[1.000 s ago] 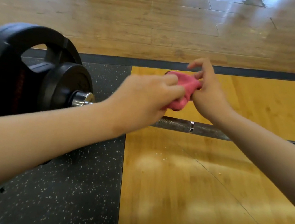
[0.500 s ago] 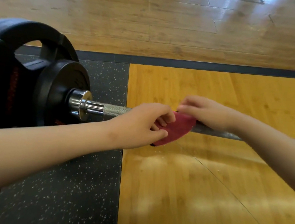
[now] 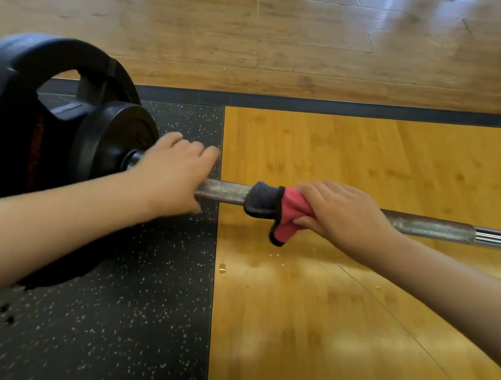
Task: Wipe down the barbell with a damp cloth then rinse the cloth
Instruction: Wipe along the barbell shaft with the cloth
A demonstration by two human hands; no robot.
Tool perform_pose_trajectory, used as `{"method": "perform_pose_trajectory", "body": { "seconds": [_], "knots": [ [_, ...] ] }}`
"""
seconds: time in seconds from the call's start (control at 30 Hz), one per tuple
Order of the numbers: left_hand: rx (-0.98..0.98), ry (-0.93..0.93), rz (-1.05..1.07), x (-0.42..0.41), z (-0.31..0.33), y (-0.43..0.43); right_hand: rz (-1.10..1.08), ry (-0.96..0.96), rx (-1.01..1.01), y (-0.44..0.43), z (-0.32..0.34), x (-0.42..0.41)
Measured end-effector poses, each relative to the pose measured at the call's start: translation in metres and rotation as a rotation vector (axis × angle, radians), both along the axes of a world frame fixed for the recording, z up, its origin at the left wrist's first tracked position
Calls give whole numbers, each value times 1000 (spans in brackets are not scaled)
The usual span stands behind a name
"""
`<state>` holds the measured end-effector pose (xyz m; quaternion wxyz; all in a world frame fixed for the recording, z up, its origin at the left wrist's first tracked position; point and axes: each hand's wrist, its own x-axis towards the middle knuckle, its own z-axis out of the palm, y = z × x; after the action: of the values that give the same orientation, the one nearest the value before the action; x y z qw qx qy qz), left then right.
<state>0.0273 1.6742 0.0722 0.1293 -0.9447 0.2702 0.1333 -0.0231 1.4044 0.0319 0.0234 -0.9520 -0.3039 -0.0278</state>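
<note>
The steel barbell (image 3: 223,191) lies across the floor from left to right, with black weight plates (image 3: 25,132) on its left end. A pink and grey cloth (image 3: 276,206) is wrapped over the knurled shaft near the middle. My right hand (image 3: 339,215) grips the cloth around the bar, its pink corner hanging below. My left hand (image 3: 174,172) holds the bar just right of the plates, fingers curled over it, hiding the collar.
The plates stand on a black speckled rubber mat (image 3: 128,317). To the right is a yellow wooden platform (image 3: 335,330) with a few water drops (image 3: 222,268). A dark border strip (image 3: 350,109) and lighter wood floor lie beyond.
The cloth went from being held in both hands above the bar to being wrapped on the bar under my right hand. My left hand let go of it and moved left onto the bar.
</note>
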Motion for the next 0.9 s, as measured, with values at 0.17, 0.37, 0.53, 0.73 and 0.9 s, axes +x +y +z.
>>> {"method": "perform_pose_trajectory", "body": {
  "seconds": [0.17,0.37,0.53,0.73,0.9],
  "knots": [
    [208,173,61,21,2,15,-25,-82,-4,-10,-3,-6],
    [233,78,-44,21,-5,13,-32,-156,22,71,-14,14],
    [217,107,-23,23,-3,14,-76,-309,-1,153,-23,29],
    [212,151,16,26,-2,14,27,-387,53,141,-28,33],
    [132,272,20,33,-3,11,38,-265,142,109,-15,25]
  ]
}}
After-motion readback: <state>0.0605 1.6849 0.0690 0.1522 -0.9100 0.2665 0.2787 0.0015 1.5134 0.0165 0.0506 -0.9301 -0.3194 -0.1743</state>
